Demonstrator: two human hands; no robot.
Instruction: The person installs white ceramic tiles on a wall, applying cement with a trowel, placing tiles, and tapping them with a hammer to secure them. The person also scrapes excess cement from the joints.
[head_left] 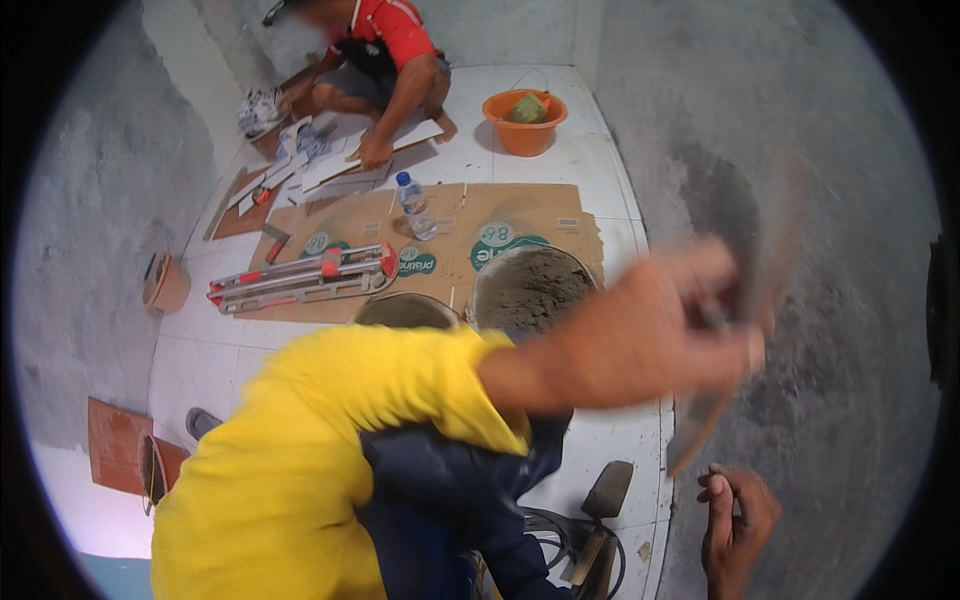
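Observation:
My left hand [630, 340], in a yellow sleeve, reaches across to the right and is closed round a plastering float [700, 430]. The float is smeared by motion and its flat blade is seen nearly edge-on, close to the grey wall [830, 420]. Dark, damp-looking patches mark the wall behind it. Lower down by the wall, my right hand [740, 530] has its fingers loosely curled, with the thumb apart, and nothing shows in it. Below my left forearm stand a bucket of grey mortar [535, 290] and a second mortar bucket [405, 311], partly hidden by my sleeve.
A trowel [607, 490] and a black cable [550, 525] lie by my legs. Ahead, a tile cutter [305, 280] and a water bottle [415, 205] rest on flattened cardboard [350, 215]. Beyond, a squatting co-worker holds a white tile [330, 168]; an orange bucket [525, 135] stands near the wall.

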